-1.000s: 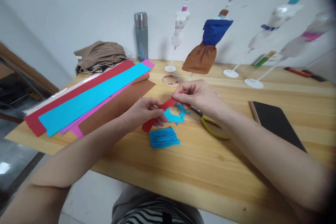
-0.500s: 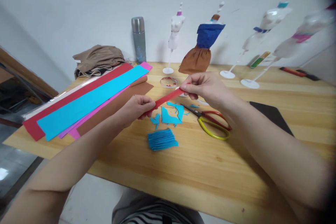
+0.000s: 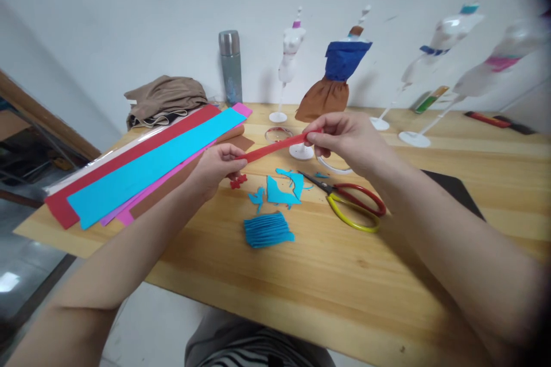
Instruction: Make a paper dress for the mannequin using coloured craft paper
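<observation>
1. Narrow, flat red strip of thin sheet material (image 3: pixel 275 147): held above the pale wooden tabletop (image 3: pixel 327 281), drawn nearly straight between two grips, rising toward the right.
2. Left hand (image 3: pixel 219 163): thumb and fingers pinched narrowly on the strip's left end.
3. Right hand (image 3: pixel 344 135): thumb and fingers pinched narrowly on the strip's right end.
4. Small, irregular red scraps (image 3: pixel 238 182): just below the left grip; contact with the fingers cannot be told.
5. Flat, bright-blue offcuts with curved edges (image 3: pixel 279 191): below the strip, lying between the two grips.
6. Scissors with dark blades, one red and one yellow loop handle (image 3: pixel 332 189): below the right grip, tips toward the offcuts.
7. Rectangular, accordion-pleated blue piece (image 3: pixel 269 230): below the offcuts, on the wearer's side of both grips.
8. Long light-blue sheet (image 3: pixel 159 169): left of the left grip, overlapping a long red sheet (image 3: pixel 129 159).
9. Small dress form in blue bodice and gathered brown skirt (image 3: pixel 348 63): beyond the right grip.
10. Grey cylindrical flask with silver cap (image 3: pixel 231 69): beyond the left grip.
</observation>
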A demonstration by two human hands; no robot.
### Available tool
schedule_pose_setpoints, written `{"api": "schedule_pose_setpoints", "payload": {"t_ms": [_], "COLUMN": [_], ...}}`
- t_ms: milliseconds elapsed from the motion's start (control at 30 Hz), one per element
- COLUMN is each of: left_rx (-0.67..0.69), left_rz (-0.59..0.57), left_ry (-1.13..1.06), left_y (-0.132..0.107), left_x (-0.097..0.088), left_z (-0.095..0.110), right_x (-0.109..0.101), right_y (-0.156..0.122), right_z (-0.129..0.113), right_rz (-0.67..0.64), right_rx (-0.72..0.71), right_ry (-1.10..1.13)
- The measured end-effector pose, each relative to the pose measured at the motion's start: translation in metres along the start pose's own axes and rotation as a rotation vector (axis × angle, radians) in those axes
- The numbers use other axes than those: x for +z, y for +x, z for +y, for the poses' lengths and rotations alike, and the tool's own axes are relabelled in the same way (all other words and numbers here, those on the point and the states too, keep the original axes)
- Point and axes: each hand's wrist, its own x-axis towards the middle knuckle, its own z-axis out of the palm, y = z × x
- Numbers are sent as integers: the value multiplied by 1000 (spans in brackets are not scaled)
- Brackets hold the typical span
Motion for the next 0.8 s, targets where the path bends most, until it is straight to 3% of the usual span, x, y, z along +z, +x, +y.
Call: {"api": "schedule_pose_setpoints", "payload": {"t_ms": [100,200,400,600,700,800], "left_rx": [-8,-106,-254,-312,-315,-214], "left_rz": [44,30,-162,-339,-431,-496], "left_ry": [-92,-224,-343,-481,-504,-524], "left_y": [0,-2,-7,-6,-7,-10], "left_x": [0,2,3,4,7,9], "left_z": [1,3,2,-10,-15,-14], "right_x": [4,13,29,42,52,58], "right_y": [2,0,-10,-23,-31,-38], "right_z": [4,4,-1,2,3,3], "right_rz": [12,92,207,100,18,0], "right_rx": [-28,-64,-127,-184,-251,-362], "right_ry": [32,99,213,271,165,-10]}}
